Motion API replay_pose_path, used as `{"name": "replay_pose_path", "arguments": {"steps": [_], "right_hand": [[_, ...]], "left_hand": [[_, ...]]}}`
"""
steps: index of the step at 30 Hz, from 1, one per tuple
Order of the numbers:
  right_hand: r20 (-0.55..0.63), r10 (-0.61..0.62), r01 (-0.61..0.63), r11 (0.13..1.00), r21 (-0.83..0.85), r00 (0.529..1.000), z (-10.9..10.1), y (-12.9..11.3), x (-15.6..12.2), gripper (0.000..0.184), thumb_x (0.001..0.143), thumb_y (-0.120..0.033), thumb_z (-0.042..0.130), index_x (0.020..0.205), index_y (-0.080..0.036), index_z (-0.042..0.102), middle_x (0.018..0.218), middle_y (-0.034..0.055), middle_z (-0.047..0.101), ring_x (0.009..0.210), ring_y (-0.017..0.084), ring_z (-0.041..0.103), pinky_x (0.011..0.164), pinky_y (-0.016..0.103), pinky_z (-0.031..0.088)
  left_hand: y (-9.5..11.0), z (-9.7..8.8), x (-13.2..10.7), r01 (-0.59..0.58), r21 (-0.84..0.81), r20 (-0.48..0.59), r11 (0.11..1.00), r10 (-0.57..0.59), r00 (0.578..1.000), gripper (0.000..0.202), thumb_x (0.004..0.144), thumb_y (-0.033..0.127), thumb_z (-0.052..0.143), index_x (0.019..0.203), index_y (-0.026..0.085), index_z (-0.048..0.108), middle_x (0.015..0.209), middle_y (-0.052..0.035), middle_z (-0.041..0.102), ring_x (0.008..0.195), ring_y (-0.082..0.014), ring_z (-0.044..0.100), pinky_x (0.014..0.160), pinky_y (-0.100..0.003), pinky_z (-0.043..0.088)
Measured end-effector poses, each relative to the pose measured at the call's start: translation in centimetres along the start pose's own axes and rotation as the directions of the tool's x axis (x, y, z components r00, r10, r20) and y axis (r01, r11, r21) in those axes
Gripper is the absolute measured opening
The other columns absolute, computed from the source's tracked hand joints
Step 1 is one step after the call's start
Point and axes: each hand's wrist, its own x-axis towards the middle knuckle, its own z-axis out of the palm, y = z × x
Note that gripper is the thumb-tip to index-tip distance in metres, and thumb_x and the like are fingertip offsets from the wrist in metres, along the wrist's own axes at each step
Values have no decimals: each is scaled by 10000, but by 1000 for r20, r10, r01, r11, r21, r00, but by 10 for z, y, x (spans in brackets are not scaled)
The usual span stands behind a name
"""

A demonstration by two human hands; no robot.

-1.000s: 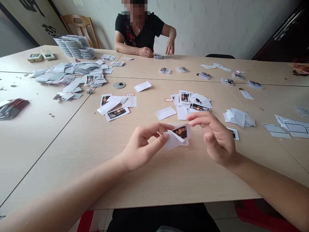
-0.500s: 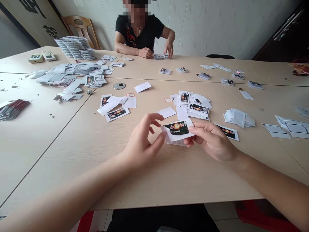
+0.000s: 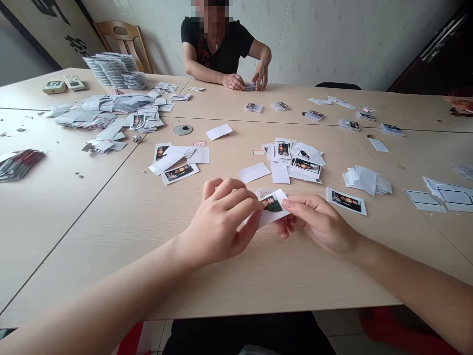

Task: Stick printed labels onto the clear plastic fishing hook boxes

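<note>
Both my hands hold one small white paper label with a black printed picture (image 3: 272,204) just above the wooden table (image 3: 148,217). My left hand (image 3: 221,219) has its fingers curled over the label's left end. My right hand (image 3: 320,222) pinches the right end between thumb and fingers. A flat printed label (image 3: 346,201) lies on the table just right of my right hand. A loose heap of the same labels (image 3: 295,160) sits beyond my hands, and a blank white slip (image 3: 253,172) lies in front of it.
Across the table a person in a black top handles a small stack (image 3: 251,87). More labels (image 3: 177,162) lie left of centre, a big pile (image 3: 107,116) and tall stacks (image 3: 113,69) at far left, folded white slips (image 3: 365,180) at right, and a metal disc (image 3: 182,129).
The label lay flat and open between my hands half a second ago; now my left fingers have closed over its left end and both hands sit lower and closer together.
</note>
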Motion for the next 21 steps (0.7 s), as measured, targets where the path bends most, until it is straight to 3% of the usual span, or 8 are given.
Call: {"name": "replay_pose_path", "arguments": {"steps": [7, 13, 21], "right_hand": [[0, -58, 58, 992, -108, 998, 1, 1, -1, 359, 966, -317, 423, 723, -140, 619, 698, 28, 621, 655, 109, 523, 623, 236, 400], [7, -81, 81, 986, -145, 997, -1, 1, -1, 307, 955, -300, 444, 764, -152, 634, 725, 25, 620, 687, 123, 537, 652, 253, 402], [19, -52, 54, 992, -113, 998, -2, 2, -2, 312, 934, -340, 485, 743, -150, 642, 736, 36, 618, 716, 140, 548, 690, 267, 431]], "left_hand": [[2, -1, 1, 172, -154, 13, 973, -172, 985, 117, 789, 104, 523, 821, 187, 600, 807, -18, 671, 843, -179, 565, 803, -368, 369], [2, -4, 1, 313, -306, 75, 899, -305, 949, 106, 795, 114, 515, 801, 184, 595, 834, -28, 653, 839, -181, 564, 800, -364, 401], [3, -6, 3, 412, -433, 113, 802, -405, 907, 79, 816, 166, 545, 756, 185, 593, 810, -30, 648, 811, -180, 580, 743, -342, 440]]}}
